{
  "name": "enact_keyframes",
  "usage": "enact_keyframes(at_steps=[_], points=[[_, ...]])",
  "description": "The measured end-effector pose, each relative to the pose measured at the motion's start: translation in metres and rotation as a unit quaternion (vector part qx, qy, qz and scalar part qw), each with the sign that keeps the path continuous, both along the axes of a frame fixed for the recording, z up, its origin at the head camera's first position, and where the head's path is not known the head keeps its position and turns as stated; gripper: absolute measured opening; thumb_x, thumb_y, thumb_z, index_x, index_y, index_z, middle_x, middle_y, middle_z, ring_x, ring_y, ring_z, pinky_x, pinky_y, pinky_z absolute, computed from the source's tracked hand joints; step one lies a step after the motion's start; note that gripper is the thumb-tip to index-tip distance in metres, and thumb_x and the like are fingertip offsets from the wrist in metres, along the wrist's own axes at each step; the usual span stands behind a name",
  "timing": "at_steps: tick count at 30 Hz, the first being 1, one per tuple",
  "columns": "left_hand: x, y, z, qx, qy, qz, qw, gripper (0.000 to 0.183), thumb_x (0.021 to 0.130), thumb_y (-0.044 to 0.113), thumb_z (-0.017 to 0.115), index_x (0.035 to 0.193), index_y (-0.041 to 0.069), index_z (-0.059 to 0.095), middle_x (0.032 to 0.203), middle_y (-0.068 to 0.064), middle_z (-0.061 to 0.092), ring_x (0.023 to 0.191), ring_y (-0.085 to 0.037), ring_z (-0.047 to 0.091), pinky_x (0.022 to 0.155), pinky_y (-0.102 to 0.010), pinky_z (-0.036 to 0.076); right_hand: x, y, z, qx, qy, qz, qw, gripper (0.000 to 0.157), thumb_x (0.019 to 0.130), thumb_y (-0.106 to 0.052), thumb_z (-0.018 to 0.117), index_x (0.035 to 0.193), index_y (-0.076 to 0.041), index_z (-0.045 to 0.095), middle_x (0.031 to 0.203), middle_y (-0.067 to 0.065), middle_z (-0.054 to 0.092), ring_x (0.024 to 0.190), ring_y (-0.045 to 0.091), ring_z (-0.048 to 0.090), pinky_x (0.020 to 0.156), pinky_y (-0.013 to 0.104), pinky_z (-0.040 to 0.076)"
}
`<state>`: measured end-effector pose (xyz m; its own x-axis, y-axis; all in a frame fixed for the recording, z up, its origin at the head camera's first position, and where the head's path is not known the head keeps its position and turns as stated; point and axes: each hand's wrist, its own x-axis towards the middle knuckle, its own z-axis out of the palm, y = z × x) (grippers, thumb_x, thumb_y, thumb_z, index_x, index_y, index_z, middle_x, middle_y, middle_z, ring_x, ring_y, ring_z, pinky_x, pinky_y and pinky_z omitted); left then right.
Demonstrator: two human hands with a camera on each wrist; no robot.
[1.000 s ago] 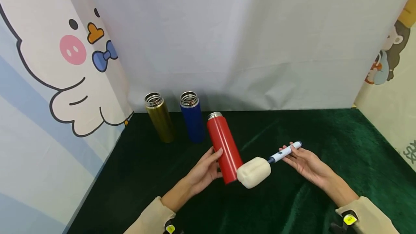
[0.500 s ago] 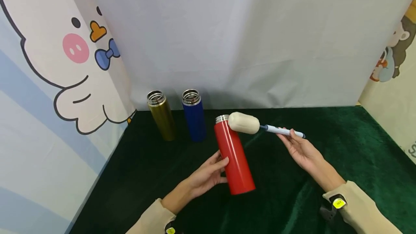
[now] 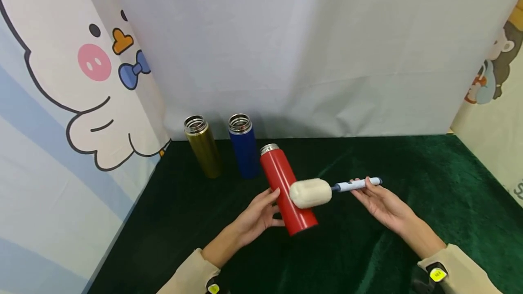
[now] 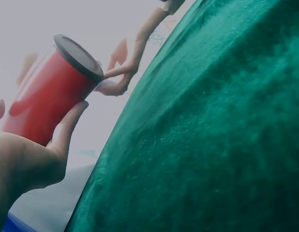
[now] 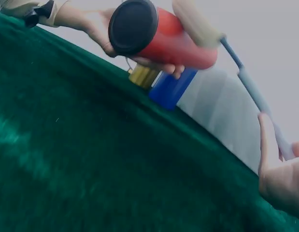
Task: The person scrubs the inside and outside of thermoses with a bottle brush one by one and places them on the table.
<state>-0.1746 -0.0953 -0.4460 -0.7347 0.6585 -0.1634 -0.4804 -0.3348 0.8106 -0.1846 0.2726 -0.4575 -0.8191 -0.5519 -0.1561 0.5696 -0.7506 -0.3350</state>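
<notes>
My left hand (image 3: 257, 219) grips a red bottle (image 3: 283, 189) around its lower half and holds it above the cloth. The bottle leans, its lidless steel mouth up and to the left; its dark base faces the camera in the right wrist view. My right hand (image 3: 386, 205) pinches the pale handle of a bottle brush (image 3: 311, 193) between thumb and fingers. The brush's cream sponge head overlaps the bottle's outer side in the head view. In the right wrist view the brush handle (image 5: 255, 92) slants up from my fingers to the sponge head by the red bottle (image 5: 176, 43).
Behind the hands, a gold bottle (image 3: 203, 149) and a blue bottle (image 3: 244, 149) stand upright and lidless. Dark green cloth (image 3: 347, 248) covers the table. A grey-white curtain (image 3: 261, 49) hangs at the back, with cartoon-printed panels (image 3: 53, 158) at the sides.
The brush head rose from the bottle's base to near its mouth, then came back down to its lower half. The red bottle shifted right and then partly back left. Both hands keep their hold.
</notes>
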Motion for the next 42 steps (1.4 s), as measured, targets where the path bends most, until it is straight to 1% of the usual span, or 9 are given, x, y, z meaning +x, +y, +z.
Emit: enact_keyframes(at_steps=[8, 11, 15, 18, 22, 26, 29, 35, 42], points=[[-0.002, 0.001, 0.005, 0.019, -0.010, 0.034, 0.9992, 0.056, 0.111, 0.041, 0.037, 0.159, 0.021, 0.018, 0.137, 0.002, 0.058, 0.117, -0.014, 0.065, 0.094, -0.037, 0.058, 0.005, 0.011, -0.005, 0.053, 0.066, 0.025, 0.996, 0.030, 0.113, -0.014, 0.028, 0.123, -0.009, 0.056, 0.126, 0.012, 0.063, 0.123, 0.020, 0.065, 0.110, 0.034, 0.049], [-0.002, 0.001, 0.004, 0.017, -0.012, 0.035, 0.9992, 0.054, 0.111, 0.040, 0.037, 0.159, 0.023, 0.018, 0.137, 0.001, 0.058, 0.115, -0.014, 0.065, 0.093, -0.036, 0.058, 0.003, 0.011, -0.004, 0.075, 0.070, 0.021, 0.994, 0.029, 0.113, -0.015, 0.029, 0.124, -0.012, 0.055, 0.125, 0.011, 0.063, 0.122, 0.020, 0.066, 0.109, 0.033, 0.051], [-0.002, 0.000, 0.001, 0.008, -0.003, 0.023, 0.9997, 0.053, 0.111, 0.037, 0.037, 0.160, 0.025, 0.019, 0.138, 0.001, 0.055, 0.118, -0.015, 0.063, 0.095, -0.038, 0.057, 0.000, 0.007, -0.004, 0.067, 0.057, 0.016, 0.996, 0.028, 0.113, -0.016, 0.030, 0.123, -0.011, 0.056, 0.124, 0.010, 0.064, 0.120, 0.020, 0.066, 0.108, 0.032, 0.051], [0.000, 0.001, 0.000, -0.016, 0.005, 0.006, 0.9998, 0.056, 0.110, 0.033, 0.042, 0.161, 0.024, 0.021, 0.144, 0.000, 0.053, 0.125, -0.016, 0.059, 0.099, -0.042, 0.055, -0.004, 0.002, -0.003, 0.036, 0.031, 0.009, 0.999, 0.028, 0.112, -0.016, 0.031, 0.122, -0.010, 0.056, 0.124, 0.012, 0.064, 0.120, 0.022, 0.067, 0.110, 0.032, 0.050], [0.005, 0.005, -0.001, -0.045, 0.011, -0.022, 0.9987, 0.061, 0.107, 0.027, 0.050, 0.161, 0.020, 0.023, 0.154, -0.006, 0.047, 0.132, -0.019, 0.053, 0.105, -0.048, 0.051, -0.009, -0.008, 0.005, -0.019, -0.021, -0.034, 0.999, 0.023, 0.111, -0.015, 0.037, 0.121, -0.006, 0.055, 0.124, 0.015, 0.065, 0.119, 0.026, 0.068, 0.113, 0.031, 0.047], [0.009, 0.007, -0.001, -0.049, 0.004, -0.028, 0.9984, 0.060, 0.107, 0.027, 0.049, 0.161, 0.018, 0.025, 0.153, -0.008, 0.049, 0.129, -0.020, 0.055, 0.102, -0.046, 0.052, -0.013, -0.016, 0.011, -0.099, -0.059, -0.093, 0.989, 0.018, 0.109, -0.010, 0.043, 0.123, -0.004, 0.053, 0.124, 0.018, 0.065, 0.121, 0.030, 0.067, 0.117, 0.033, 0.041], [0.010, 0.008, -0.001, -0.042, -0.001, -0.027, 0.9987, 0.058, 0.107, 0.028, 0.047, 0.160, 0.017, 0.025, 0.145, -0.004, 0.054, 0.124, -0.018, 0.059, 0.099, -0.043, 0.054, -0.011, -0.017, 0.010, -0.126, -0.078, -0.117, 0.982, 0.018, 0.108, -0.008, 0.044, 0.124, -0.004, 0.052, 0.123, 0.020, 0.065, 0.121, 0.032, 0.066, 0.119, 0.033, 0.038], [0.006, 0.006, -0.003, -0.019, 0.003, -0.006, 0.9998, 0.056, 0.110, 0.032, 0.044, 0.159, 0.016, 0.023, 0.136, 0.001, 0.058, 0.119, -0.015, 0.062, 0.098, -0.037, 0.055, -0.002, -0.013, 0.002, -0.049, -0.075, -0.082, 0.993, 0.020, 0.109, -0.014, 0.044, 0.118, -0.004, 0.058, 0.121, 0.016, 0.066, 0.117, 0.028, 0.068, 0.116, 0.033, 0.044], [-0.001, 0.001, -0.003, 0.010, 0.012, 0.031, 0.9994, 0.053, 0.111, 0.032, 0.040, 0.159, 0.022, 0.020, 0.141, 0.001, 0.053, 0.122, -0.014, 0.060, 0.100, -0.037, 0.055, 0.006, -0.001, -0.009, 0.024, 0.003, -0.034, 0.999, 0.027, 0.111, -0.019, 0.036, 0.118, -0.011, 0.061, 0.120, 0.008, 0.065, 0.116, 0.020, 0.067, 0.107, 0.033, 0.053]])
